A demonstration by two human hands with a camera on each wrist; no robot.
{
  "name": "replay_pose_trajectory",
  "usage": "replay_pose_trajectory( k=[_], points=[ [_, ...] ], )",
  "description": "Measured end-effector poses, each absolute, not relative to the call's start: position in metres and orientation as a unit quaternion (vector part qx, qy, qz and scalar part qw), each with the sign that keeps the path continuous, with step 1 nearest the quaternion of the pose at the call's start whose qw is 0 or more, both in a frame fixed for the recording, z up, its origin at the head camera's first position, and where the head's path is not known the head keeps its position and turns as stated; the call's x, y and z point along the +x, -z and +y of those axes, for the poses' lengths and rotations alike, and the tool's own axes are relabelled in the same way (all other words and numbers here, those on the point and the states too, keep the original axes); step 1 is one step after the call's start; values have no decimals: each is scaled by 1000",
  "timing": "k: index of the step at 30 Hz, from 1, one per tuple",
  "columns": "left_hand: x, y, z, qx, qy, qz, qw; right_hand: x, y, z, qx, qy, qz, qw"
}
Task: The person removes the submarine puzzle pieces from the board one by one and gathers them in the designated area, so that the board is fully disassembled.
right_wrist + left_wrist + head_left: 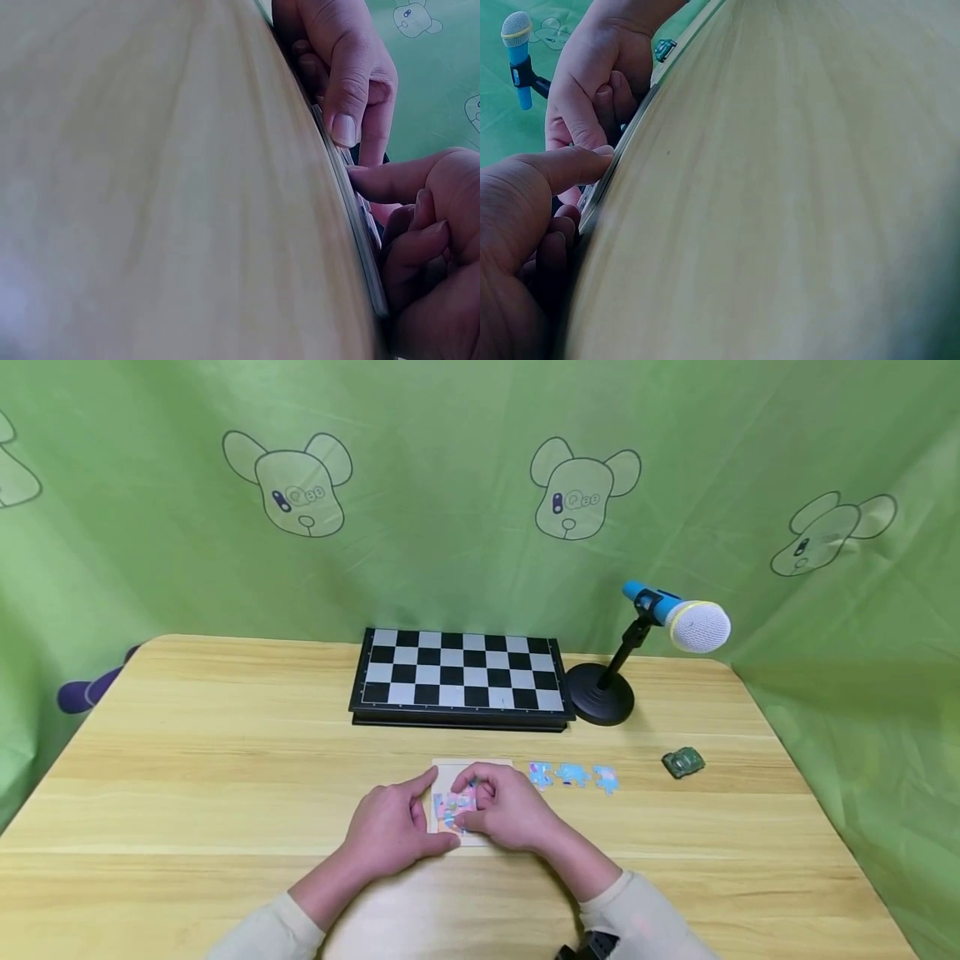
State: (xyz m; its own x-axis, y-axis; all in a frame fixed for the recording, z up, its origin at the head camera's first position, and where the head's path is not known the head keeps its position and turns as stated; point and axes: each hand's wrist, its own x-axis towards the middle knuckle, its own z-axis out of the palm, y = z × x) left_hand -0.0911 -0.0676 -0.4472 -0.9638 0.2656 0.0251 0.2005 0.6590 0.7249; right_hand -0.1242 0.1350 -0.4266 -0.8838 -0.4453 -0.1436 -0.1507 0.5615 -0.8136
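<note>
A small white puzzle board point(446, 772) lies flat on the table in the head view, with joined pink and blue jigsaw pieces point(444, 807) along its left part. My left hand point(386, 828) holds the board's left side, index finger near the top corner and thumb at the lower edge. Over the pieces, my right hand point(516, 806) pinches a pink jigsaw piece point(467, 797) between thumb and index finger, other fingers curled in. That piece is partly hidden by the fingers. In the right wrist view, the board point(351, 206) appears edge-on, with both thumbs at it.
Three loose blue-pink jigsaw pieces point(573, 774) lie in a row right of the board. Behind stands a folded black chessboard point(457, 721), beside a blue microphone point(699, 627) on a round black stand point(600, 695). A small dark green toy car point(683, 762) sits farther right.
</note>
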Motion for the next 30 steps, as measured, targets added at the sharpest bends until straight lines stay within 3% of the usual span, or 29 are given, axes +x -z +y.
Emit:
replay_pose_trajectory(
  k=[9, 30],
  points=[
    [-91, 447, -67, 127, -396, 908, 46, -120, 417, 145, -163, 464, 857, 151],
    [-90, 447, -66, 124, -397, 908, 42, -103, 412, 224, -79, 435, 894, 75]
  ],
)
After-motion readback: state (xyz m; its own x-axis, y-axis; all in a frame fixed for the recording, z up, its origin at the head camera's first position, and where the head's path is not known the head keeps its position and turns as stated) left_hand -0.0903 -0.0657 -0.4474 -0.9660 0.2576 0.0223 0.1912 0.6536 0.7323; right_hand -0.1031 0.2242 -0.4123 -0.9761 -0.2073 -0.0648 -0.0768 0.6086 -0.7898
